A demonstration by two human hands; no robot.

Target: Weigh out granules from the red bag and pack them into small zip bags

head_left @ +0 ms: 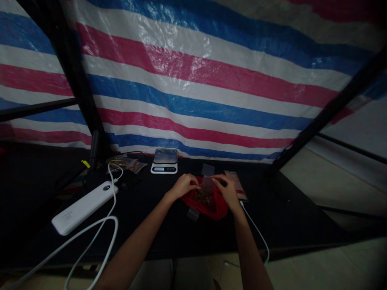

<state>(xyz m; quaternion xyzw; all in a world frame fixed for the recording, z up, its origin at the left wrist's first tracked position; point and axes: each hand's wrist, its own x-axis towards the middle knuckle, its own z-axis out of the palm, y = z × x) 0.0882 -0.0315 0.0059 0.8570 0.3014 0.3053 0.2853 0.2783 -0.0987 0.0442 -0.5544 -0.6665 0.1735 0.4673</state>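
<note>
A red bag [218, 207] lies spread on the black table, holding a heap of small brownish pieces [203, 197] too dim to name. Over the heap, a small clear plastic bag [208, 184] is pinched at its right upper edge by my right hand [228, 191]. My left hand [184, 186] is at the red bag's left rim, thumb and fingers drawn together beside the clear bag; what they grip, if anything, is hidden. Another clear bag [208, 169] lies just behind the red bag, and a further clear bag [192, 214] lies at its front left.
A digital scale [164, 162] stands at the back. Left are filled clear packets [136, 166] and a white power bank [84, 207] with a looping cable [113, 231]. A phone [236, 183] with a cable lies right of the red bag. Striped sheeting [193, 88] hangs behind.
</note>
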